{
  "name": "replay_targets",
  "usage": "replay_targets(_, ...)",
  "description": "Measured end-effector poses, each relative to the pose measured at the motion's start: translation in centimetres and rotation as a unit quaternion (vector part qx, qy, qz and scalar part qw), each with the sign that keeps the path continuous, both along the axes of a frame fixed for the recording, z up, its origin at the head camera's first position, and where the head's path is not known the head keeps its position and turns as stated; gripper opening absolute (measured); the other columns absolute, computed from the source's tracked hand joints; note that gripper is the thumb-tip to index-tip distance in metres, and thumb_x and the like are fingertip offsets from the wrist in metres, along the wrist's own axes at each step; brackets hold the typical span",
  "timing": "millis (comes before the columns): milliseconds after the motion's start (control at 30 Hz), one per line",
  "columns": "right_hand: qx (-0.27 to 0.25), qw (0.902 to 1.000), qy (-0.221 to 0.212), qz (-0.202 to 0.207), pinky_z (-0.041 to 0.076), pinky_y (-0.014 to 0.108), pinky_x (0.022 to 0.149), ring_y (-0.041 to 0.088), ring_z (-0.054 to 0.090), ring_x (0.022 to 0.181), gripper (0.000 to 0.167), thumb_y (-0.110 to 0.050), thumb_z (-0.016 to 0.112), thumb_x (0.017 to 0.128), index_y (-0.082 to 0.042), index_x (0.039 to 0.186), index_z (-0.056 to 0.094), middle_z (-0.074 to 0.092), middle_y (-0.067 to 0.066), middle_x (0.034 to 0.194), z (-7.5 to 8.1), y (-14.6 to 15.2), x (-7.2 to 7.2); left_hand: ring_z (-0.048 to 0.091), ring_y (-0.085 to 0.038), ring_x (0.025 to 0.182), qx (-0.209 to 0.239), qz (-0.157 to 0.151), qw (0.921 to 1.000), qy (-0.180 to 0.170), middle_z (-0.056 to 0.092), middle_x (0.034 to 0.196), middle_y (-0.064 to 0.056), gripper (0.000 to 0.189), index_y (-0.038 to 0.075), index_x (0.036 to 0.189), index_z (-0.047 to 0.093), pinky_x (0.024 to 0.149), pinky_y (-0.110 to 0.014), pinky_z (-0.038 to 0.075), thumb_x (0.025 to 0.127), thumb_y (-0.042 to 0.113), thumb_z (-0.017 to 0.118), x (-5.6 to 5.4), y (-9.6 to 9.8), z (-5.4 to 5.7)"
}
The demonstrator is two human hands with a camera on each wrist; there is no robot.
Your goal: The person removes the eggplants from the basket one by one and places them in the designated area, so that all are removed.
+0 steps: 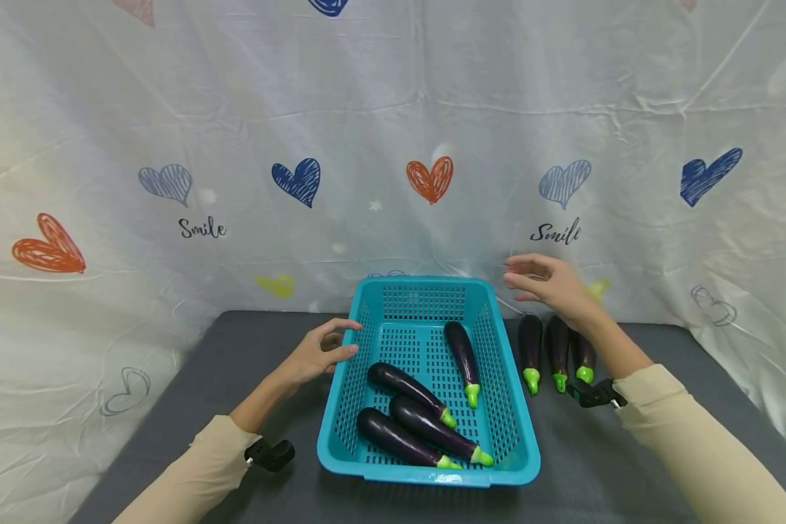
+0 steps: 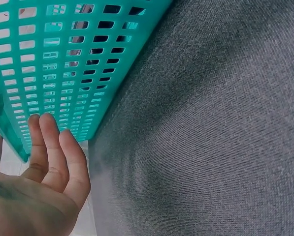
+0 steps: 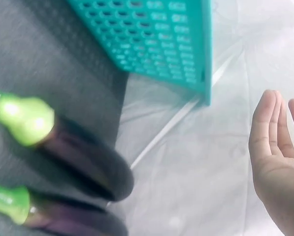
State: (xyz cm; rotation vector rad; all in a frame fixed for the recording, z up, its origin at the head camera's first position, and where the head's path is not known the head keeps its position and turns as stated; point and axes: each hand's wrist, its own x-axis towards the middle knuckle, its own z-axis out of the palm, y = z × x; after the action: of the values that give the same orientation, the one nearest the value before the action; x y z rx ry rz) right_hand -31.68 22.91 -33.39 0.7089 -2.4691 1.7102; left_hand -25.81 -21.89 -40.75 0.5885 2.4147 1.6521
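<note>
A blue-green plastic basket (image 1: 403, 477) holds several eggplants, one of them an eggplant (image 1: 461, 356) lying along its right side. At the basket's left rim is my left hand (image 1: 317, 354), thumb and index finger over the edge. In the left wrist view its other fingers (image 2: 49, 152) extend loosely along the outside of the perforated wall. My right hand (image 1: 546, 284) is raised beyond the basket's far right corner, fingers loosely bent and holding nothing. Beneath it three eggplants lie side by side on the table, the nearest to the basket being an eggplant (image 1: 530, 349).
The basket stands on a dark grey cloth-covered table (image 1: 602, 466). A white curtain (image 1: 367, 94) printed with hearts hangs right behind the table's far edge. Black straps with small devices (image 1: 270, 455) sit at both wrists.
</note>
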Motion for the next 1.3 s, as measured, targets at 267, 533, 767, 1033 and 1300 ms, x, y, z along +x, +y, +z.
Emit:
replay_targets(267,-0.041,0.9988,-0.005,0.028,0.056,0.038,0.085,0.037,0.061,0.114,0.049,-0.018,0.067,0.102,0.010,0.139,0.052,0.053,0.033,0.134,0.7,-2.1,-0.7,0.047,-0.025,0.077,-0.007,0.004,1.0000,0.001,0.056,0.093,-0.013,0.041,0.017,0.143,0.055,0.069,-0.047,0.044,0.104,0.025,0.064,0.0,0.0,0.0)
replay_targets(533,-0.066,0.9966,-0.007,0.049,0.056,0.039,0.086,0.035,0.062,0.113,0.047,-0.015,0.067,0.102,0.010,0.138,0.052,0.054,0.032,0.134,1.6,-4.6,-1.1,0.059,-0.029,0.098,-0.017,0.020,0.9997,0.001,0.062,0.122,-0.013,0.042,0.019,0.142,0.056,0.077,-0.046,0.052,0.102,0.028,0.067,0.0,0.0,-0.3)
replay_targets(767,-0.077,0.9945,-0.008,0.070,0.056,0.041,0.085,0.040,0.061,0.112,0.046,-0.012,0.067,0.101,0.011,0.138,0.052,0.053,0.034,0.134,2.0,-7.0,-1.4,0.054,-0.029,0.087,-0.016,0.017,0.9997,0.004,0.061,0.102,-0.014,0.042,0.018,0.142,0.056,0.073,-0.049,0.050,0.103,0.027,0.066,0.0,-0.1,-0.4)
replay_targets(1033,-0.107,0.9893,-0.037,0.092,0.051,0.052,0.093,0.040,0.060,0.113,0.046,-0.010,0.067,0.101,0.012,0.138,0.051,0.052,0.034,0.134,2.0,-9.4,-1.3,0.058,-0.029,0.096,-0.020,0.021,0.9996,-0.003,0.063,0.117,-0.014,0.044,0.019,0.143,0.056,0.078,-0.047,0.052,0.102,0.029,0.067,0.0,0.1,-0.2)
replay_targets(1300,-0.107,0.9884,-0.031,0.103,0.051,0.053,0.092,0.047,0.057,0.116,0.042,-0.010,0.068,0.100,0.009,0.136,0.055,0.061,0.020,0.127,2.1,-11.9,-1.4,0.055,-0.029,0.089,-0.015,0.019,0.9997,-0.003,0.063,0.104,-0.013,0.044,0.019,0.143,0.056,0.075,-0.045,0.051,0.102,0.029,0.067,-0.1,0.1,0.1)
